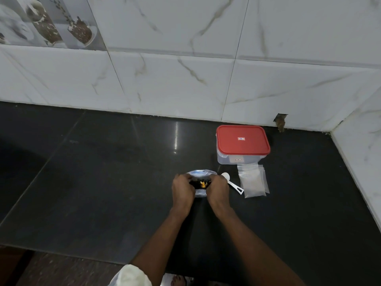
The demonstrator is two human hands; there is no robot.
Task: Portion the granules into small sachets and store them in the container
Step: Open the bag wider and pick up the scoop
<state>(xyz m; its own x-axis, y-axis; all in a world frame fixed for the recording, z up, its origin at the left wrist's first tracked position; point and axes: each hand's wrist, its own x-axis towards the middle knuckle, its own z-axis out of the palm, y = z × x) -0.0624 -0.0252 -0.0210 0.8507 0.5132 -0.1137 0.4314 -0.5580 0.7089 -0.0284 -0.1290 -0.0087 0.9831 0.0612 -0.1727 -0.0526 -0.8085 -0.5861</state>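
Observation:
A silvery packet [201,174] with a dark printed front lies on the black counter [103,182]. My left hand [182,189] grips its left side and my right hand [218,187] grips its right side, both near the top edge. Just right of it lies a white plastic measuring spoon [233,183], partly under my right hand. A small stack of clear sachets [252,180] lies further right. Behind them stands a clear container with a red lid [242,141], which is on. The packet's contents are hidden.
A white marble-tiled wall [185,79] runs along the back of the counter and turns forward at the right [360,151]. The counter's front edge [82,254] is near me, with floor below. There is a small hole in the wall [280,120] behind the container.

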